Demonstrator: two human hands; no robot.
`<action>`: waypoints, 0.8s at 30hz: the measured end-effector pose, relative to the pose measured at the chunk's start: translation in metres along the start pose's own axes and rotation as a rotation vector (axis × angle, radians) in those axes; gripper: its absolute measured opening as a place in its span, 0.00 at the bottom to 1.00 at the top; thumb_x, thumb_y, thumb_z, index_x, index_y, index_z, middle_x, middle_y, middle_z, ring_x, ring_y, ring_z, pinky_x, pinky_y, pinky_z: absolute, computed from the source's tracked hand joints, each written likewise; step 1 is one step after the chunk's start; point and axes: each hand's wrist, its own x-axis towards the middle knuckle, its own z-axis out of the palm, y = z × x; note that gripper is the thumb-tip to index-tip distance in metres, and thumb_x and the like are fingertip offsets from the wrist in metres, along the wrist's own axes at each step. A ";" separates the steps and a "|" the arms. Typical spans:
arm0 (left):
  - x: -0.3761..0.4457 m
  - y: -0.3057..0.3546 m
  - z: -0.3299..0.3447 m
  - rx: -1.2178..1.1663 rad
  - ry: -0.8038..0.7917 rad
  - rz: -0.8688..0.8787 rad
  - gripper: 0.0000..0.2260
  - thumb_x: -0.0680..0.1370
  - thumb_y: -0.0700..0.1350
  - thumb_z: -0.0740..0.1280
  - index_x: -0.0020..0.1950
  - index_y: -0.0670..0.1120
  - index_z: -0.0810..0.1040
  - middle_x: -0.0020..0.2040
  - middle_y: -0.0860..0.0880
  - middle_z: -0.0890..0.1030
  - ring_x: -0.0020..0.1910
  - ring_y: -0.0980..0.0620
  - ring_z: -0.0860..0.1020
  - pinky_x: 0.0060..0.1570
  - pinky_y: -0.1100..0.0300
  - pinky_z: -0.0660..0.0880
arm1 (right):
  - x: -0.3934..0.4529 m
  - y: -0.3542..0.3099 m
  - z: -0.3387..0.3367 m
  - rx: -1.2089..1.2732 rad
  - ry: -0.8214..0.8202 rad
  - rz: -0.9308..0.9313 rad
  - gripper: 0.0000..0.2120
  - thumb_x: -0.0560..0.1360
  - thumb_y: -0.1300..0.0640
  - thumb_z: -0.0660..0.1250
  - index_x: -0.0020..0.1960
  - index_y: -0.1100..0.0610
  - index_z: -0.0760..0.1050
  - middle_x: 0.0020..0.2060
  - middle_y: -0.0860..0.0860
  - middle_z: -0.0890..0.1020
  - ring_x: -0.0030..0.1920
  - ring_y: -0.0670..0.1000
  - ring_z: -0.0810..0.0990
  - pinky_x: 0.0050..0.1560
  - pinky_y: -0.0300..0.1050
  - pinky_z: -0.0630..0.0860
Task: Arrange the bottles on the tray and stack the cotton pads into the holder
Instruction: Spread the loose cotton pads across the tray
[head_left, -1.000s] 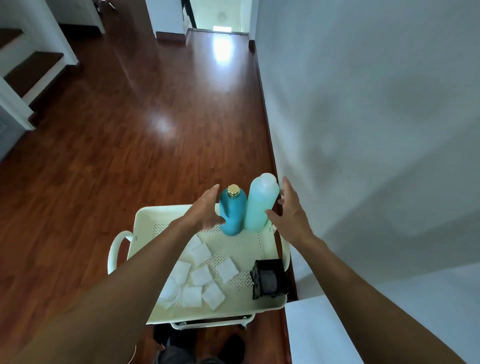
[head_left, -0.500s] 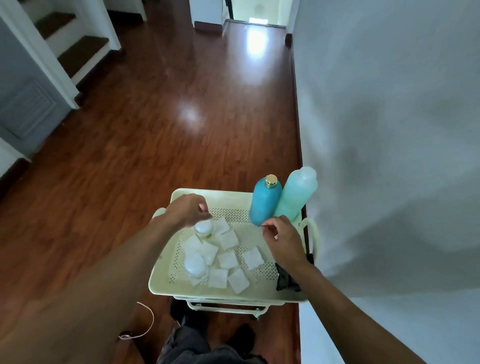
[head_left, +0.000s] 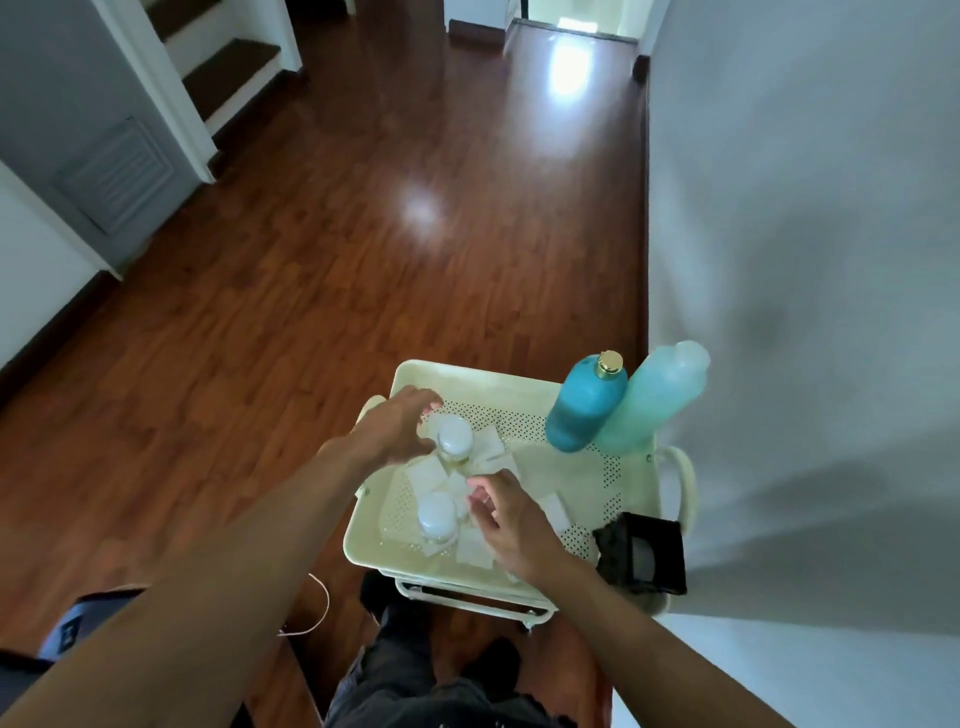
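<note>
a head-worn camera looks down at a person's two bare forearms reaching over a cream perforated tray (head_left: 524, 564) that tops a small cart on a red-brown wood floor (head_left: 311, 291), hard against a white wall (head_left: 805, 234) on the right. nearest, the right hand (head_left: 511, 522) hovers low over scattered white square cotton pads (head_left: 475, 555); its fingers (head_left: 480, 486) are loosely curled and partly open, and it seems to hold nothing, though motion blur makes this hard to tell. just left of it stands a small clear bottle (head_left: 438, 517) with a white cap. at the tray's near right corner sits a black square holder (head_left: 648, 553), tilted, with no pads visibly stacked in it. farther in, the left hand (head_left: 392, 428) is cupped with its fingers (head_left: 426, 400) spread open beside a second white-capped small bottle (head_left: 454, 439), close to it but not clearly gripping it. at the tray's far right corner, a teal bottle (head_left: 584, 410) with a gold cap and a taller pale green bottle (head_left: 655, 397) stand touching, next to the wall. beyond, stairs rise at the far left.
</note>
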 end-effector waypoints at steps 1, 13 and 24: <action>0.001 0.000 0.002 0.022 0.001 0.014 0.30 0.74 0.46 0.76 0.73 0.51 0.70 0.68 0.50 0.72 0.58 0.49 0.79 0.58 0.51 0.76 | 0.000 -0.005 0.004 0.002 -0.020 -0.003 0.18 0.82 0.50 0.63 0.68 0.57 0.73 0.56 0.53 0.76 0.51 0.51 0.81 0.53 0.52 0.79; 0.012 0.004 0.017 0.128 -0.018 0.141 0.28 0.76 0.46 0.73 0.75 0.57 0.69 0.69 0.53 0.74 0.63 0.50 0.77 0.46 0.58 0.72 | 0.005 -0.024 0.049 -0.179 0.023 0.059 0.30 0.72 0.43 0.73 0.68 0.54 0.70 0.61 0.53 0.73 0.61 0.54 0.75 0.54 0.48 0.76; 0.018 0.000 0.021 0.079 -0.003 0.139 0.26 0.76 0.50 0.74 0.72 0.57 0.71 0.67 0.53 0.76 0.62 0.49 0.77 0.48 0.56 0.72 | 0.004 -0.004 0.011 -0.127 -0.029 0.127 0.28 0.71 0.41 0.73 0.66 0.52 0.72 0.59 0.47 0.75 0.56 0.50 0.77 0.56 0.49 0.76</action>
